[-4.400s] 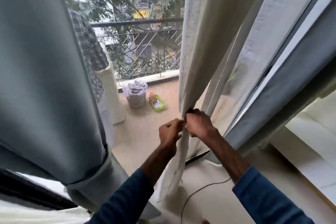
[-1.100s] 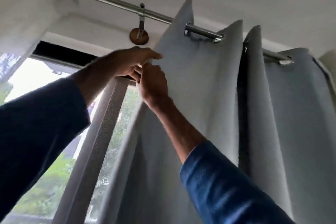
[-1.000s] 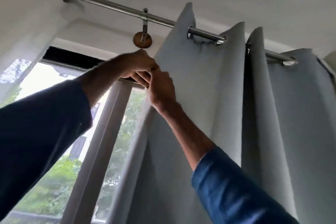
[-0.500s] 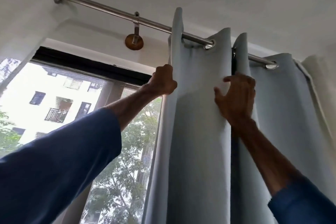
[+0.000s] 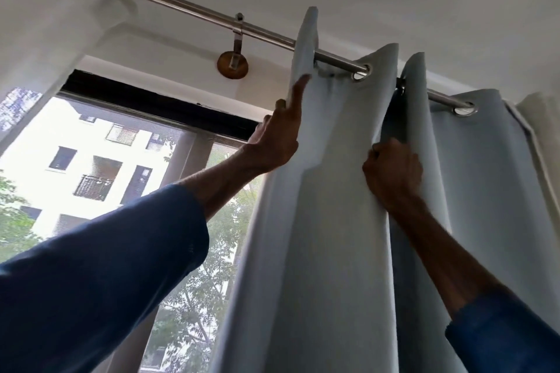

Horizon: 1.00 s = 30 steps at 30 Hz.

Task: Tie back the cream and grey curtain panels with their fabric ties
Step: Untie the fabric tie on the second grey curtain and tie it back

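The left hand (image 5: 277, 142) is pressing with straight fingers on the edge of the grey curtain (image 5: 333, 221). The right hand (image 5: 392, 172) is squeezing one fold. The grey curtain is hanging from the rod (image 5: 188, 6).

No text, label, brand, number or sign can be read anywhere in this view. The pale grey fabric curtain panel (image 5: 342, 221) is plain cloth with no tag showing. The brushed steel curtain rod (image 5: 188, 7) carries no marking. The white building (image 5: 39, 142) outside the window shows no lettering.
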### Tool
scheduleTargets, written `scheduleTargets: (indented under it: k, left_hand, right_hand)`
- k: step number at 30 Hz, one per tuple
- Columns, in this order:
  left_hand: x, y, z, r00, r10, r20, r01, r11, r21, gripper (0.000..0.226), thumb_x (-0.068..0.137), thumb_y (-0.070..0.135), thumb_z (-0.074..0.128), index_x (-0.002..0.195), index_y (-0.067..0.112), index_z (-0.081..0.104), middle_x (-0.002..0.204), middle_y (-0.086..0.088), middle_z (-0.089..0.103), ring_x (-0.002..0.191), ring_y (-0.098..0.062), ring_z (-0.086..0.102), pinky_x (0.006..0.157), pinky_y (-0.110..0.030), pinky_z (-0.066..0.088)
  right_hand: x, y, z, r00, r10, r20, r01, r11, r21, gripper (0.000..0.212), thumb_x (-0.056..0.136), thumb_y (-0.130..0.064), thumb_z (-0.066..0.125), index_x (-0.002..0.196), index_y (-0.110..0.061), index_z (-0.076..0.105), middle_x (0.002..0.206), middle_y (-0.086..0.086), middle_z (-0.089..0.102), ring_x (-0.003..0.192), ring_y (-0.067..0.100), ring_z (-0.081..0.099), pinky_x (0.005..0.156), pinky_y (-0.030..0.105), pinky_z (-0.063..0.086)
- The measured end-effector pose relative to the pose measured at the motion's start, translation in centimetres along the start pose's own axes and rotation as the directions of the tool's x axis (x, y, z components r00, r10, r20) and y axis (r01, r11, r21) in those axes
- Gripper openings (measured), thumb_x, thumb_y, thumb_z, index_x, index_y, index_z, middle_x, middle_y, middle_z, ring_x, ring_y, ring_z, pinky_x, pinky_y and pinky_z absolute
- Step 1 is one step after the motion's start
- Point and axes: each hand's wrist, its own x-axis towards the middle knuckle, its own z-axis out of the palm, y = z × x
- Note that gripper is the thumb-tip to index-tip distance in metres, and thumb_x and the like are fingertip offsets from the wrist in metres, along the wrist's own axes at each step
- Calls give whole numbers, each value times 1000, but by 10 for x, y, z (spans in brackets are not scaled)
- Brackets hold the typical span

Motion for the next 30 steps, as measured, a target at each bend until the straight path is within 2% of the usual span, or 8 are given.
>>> scheduleTargets:
  k: [3,8,18,22,26,27,28,30]
  left_hand:
    - [-1,-20,-8,996,25,80,-21,999,-50,64,73,16,43,136,9,50,105,-20,52,85,-42,62,73,-46,53]
    - [6,-34,-17,978,25,206,-17,999,-41,58,67,25,36,105,-2,70,108,-22,70,101,-40,65,85,-43,52]
    - [10,-7,-20,916,-240,321,347,875,-338,19,88,11,50,74,3,59,73,-12,58,80,-30,59,56,-30,40]
    - [0,14,-7,897,-346,276,437,794,-423,41,93,43,60,69,10,53,61,-2,50,61,-23,56,51,-24,36]
    - [-19,24,18,883,-404,240,466,818,-336,32,78,30,71,64,11,50,84,-16,65,92,-36,67,54,-25,36]
    - [-22,26,24,877,-410,252,475,821,-317,28,78,27,71,66,11,51,95,-20,66,95,-37,66,59,-25,39]
    - [-24,26,29,871,-413,265,482,825,-297,24,79,25,69,72,8,53,103,-21,66,98,-37,65,63,-27,44]
    - [-26,27,37,870,-412,272,480,833,-274,24,81,23,67,93,2,61,111,-22,64,103,-38,64,72,-30,48]
  right_hand:
    - [0,-26,8,996,-78,35,78,997,-5,15,80,-12,59,85,-7,72,89,16,71,83,39,67,72,38,56]
    - [-13,-104,24,975,-216,52,213,976,55,23,93,-20,53,108,-13,68,112,15,66,105,40,60,84,38,44]
    - [-44,-104,22,950,-305,-64,311,938,155,18,92,-13,57,82,-13,71,87,12,69,82,37,56,68,32,24]
    - [-67,-90,11,959,-278,-45,282,937,207,11,78,-4,64,75,-12,71,75,12,70,62,36,47,63,31,30]
    - [-82,-63,2,946,-318,58,297,925,236,10,71,-3,68,71,-13,71,64,12,61,50,29,35,61,28,34]
    - [-86,-56,-3,916,-387,105,348,897,273,9,73,-8,72,72,-17,72,64,13,60,56,15,62,60,26,38]
    - [-87,-48,-8,880,-448,158,378,862,337,6,76,-15,77,75,-21,74,64,10,63,76,-8,54,61,25,44]
    - [-80,-26,-21,837,-463,293,330,853,405,7,79,-36,82,83,-30,81,77,-11,77,80,-10,69,72,17,53]
